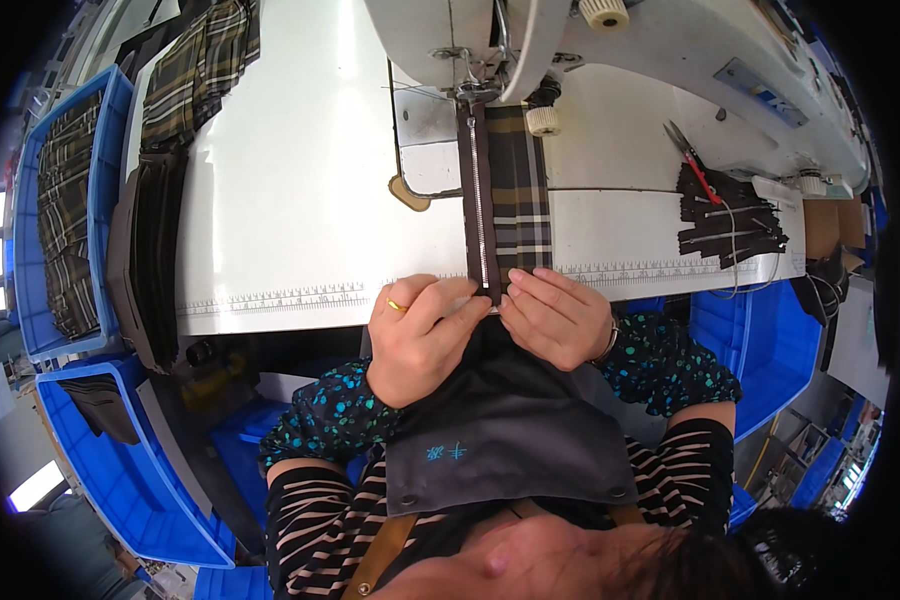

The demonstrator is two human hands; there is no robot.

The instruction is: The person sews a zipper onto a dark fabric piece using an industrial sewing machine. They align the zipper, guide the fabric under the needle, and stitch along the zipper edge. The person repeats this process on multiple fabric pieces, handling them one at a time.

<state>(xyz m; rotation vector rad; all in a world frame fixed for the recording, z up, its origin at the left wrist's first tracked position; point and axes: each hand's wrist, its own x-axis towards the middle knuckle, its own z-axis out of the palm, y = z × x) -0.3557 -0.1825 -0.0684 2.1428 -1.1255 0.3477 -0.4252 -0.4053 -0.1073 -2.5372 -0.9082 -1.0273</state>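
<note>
A dark brown zipper tape with silver teeth [477,200] runs from under the sewing machine's presser foot [478,92] to the table's front edge. It lies along a strip of brown plaid fabric [520,190]. My left hand [420,340] grips the near end of the zipper, fingers bent and pressed together; it wears a gold ring. My right hand [560,320] holds the near end of the fabric and zipper from the right, its fingertips close to those of my left.
Plaid pieces [195,80] and dark panels [150,250] lie at left, beside a blue bin [25,230]. Red-handled scissors [700,175] rest on dark zipper pieces [730,230] at right. More blue bins [130,510] stand below the table. The machine body [730,60] fills the upper right.
</note>
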